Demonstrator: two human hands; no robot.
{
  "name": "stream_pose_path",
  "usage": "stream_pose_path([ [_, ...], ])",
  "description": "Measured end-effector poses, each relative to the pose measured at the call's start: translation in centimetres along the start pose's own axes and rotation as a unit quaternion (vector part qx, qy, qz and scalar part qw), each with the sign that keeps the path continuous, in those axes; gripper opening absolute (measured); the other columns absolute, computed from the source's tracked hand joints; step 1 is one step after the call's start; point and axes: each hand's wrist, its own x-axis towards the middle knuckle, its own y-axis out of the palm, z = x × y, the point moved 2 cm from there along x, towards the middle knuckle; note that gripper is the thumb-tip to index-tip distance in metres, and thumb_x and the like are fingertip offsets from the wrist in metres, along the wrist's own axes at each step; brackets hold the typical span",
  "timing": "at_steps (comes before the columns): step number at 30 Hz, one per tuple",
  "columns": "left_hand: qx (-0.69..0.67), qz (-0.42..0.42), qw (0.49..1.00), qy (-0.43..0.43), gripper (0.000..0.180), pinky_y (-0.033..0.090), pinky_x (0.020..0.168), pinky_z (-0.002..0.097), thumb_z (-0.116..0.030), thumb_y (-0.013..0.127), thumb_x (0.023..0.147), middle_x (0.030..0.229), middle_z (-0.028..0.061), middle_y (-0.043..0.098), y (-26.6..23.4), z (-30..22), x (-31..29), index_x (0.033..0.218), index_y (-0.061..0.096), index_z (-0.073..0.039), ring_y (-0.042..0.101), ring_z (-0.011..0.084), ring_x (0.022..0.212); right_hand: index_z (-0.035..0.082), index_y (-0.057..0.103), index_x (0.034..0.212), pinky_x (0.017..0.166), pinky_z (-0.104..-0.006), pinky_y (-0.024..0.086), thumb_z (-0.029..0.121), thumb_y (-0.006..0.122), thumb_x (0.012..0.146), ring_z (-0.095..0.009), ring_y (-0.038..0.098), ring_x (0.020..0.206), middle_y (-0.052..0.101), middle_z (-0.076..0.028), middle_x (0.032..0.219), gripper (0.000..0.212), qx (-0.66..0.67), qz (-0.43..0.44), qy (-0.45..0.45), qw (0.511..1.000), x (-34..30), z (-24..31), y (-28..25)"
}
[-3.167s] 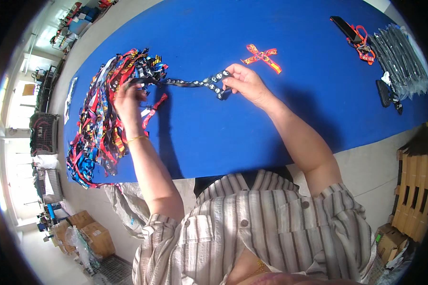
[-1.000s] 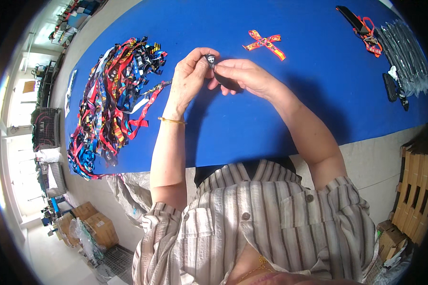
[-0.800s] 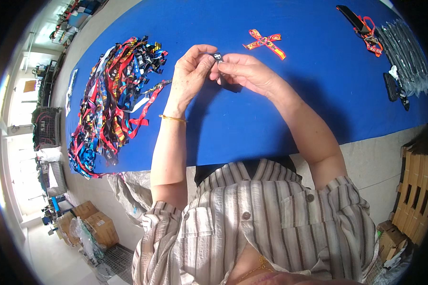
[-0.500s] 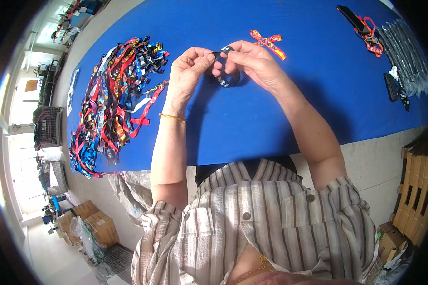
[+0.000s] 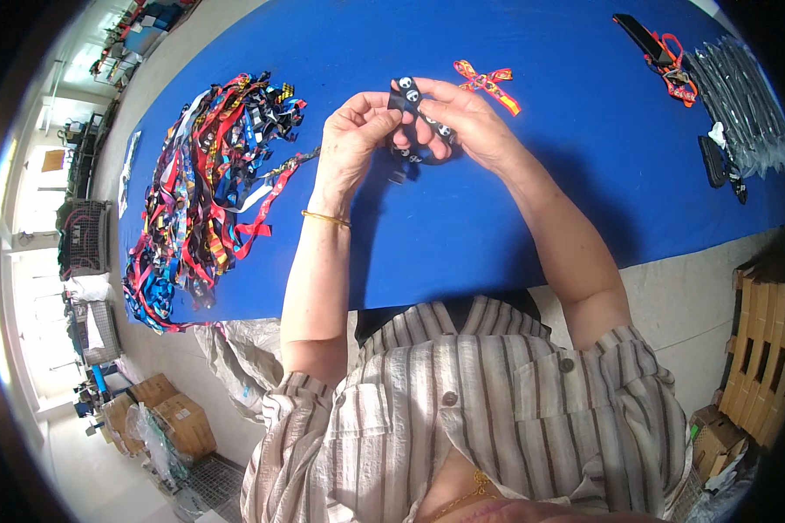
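While both of our hands meet above the blue table, they pinch a short black ribbon printed with small white round marks. Our left hand closes its fingertips narrowly on the strip's upper end, and our right hand curls around the other end, so the ribbon loops between them, lifted just off the cloth. A thin gold bangle sits on our left wrist.

Just beyond our right hand lies a finished orange-red bow, flat on the table and apart from our fingers. Well out to the left of our left hand spreads a loose heap of coloured ribbons in red, blue, black and yellow, reaching towards the near table edge. Far to the right of our right hand we see a stack of clear, flat plastic packets with dark contents, a small black object beside them, and a red-and-black strap further back.

Below the table's left corner, far down from our left hand, brown cardboard boxes stand on the floor; any labels on them are too small to tell. On the right, below our right elbow, wooden pallets are stacked, with another carton under them.
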Motion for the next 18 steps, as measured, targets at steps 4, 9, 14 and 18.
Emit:
stream_pose_path([
  [4, 0.007, -0.004, 1.0, -0.008, 0.014, 0.054, 0.064, 0.0282, -0.007, 0.065, 0.094, 0.088, 0.0101, 0.07, -0.5, 0.7, 0.1, 0.104, 0.064, 0.002, 0.063, 0.0135, 0.068, 0.005, 0.05, 0.142, 0.049, -0.0211, 0.044, 0.019, 0.05, 0.103, -0.007, 0.053, 0.05, 0.06, -0.001, 0.069, 0.042, -0.006, -0.026, -0.001, 1.0, 0.1, -0.1, -0.5],
  [9, 0.012, -0.014, 0.999, -0.033, 0.013, 0.052, 0.062, 0.025, -0.008, 0.065, 0.094, 0.086, 0.0097, 0.07, -0.5, 1.2, 0.1, 0.101, 0.065, 0.003, 0.062, 0.0119, 0.066, 0.005, 0.048, 0.143, 0.045, -0.0207, 0.043, 0.017, 0.051, 0.102, -0.007, 0.052, 0.05, 0.059, -0.001, 0.069, 0.043, -0.019, -0.014, 0.036, 0.999, 0.1, -0.2, -0.3],
  [14, 0.028, -0.005, 0.999, -0.04, 0.013, 0.046, 0.054, 0.0212, -0.006, 0.068, 0.09, 0.081, 0.0077, 0.07, -0.4, 1.8, 0.1, 0.101, 0.065, 0.001, 0.057, 0.0087, 0.058, 0.005, 0.047, 0.144, 0.043, -0.0193, 0.042, 0.016, 0.052, 0.101, -0.006, 0.053, 0.05, 0.06, -0.002, 0.07, 0.045, -0.031, 0.0, 0.055, 0.998, 0.2, -0.8, -0.3],
  [18, 0.046, 0.003, 0.998, -0.046, 0.011, 0.042, 0.049, 0.0204, -0.006, 0.067, 0.09, 0.077, 0.0066, 0.07, -0.4, 2.2, -0.1, 0.1, 0.066, -0.001, 0.054, 0.0071, 0.054, 0.005, 0.049, 0.142, 0.043, -0.0191, 0.042, 0.015, 0.055, 0.101, -0.005, 0.053, 0.051, 0.061, -0.001, 0.07, 0.043, -0.065, -0.001, 0.046, 0.997, 0.4, -1.5, -0.6],
])
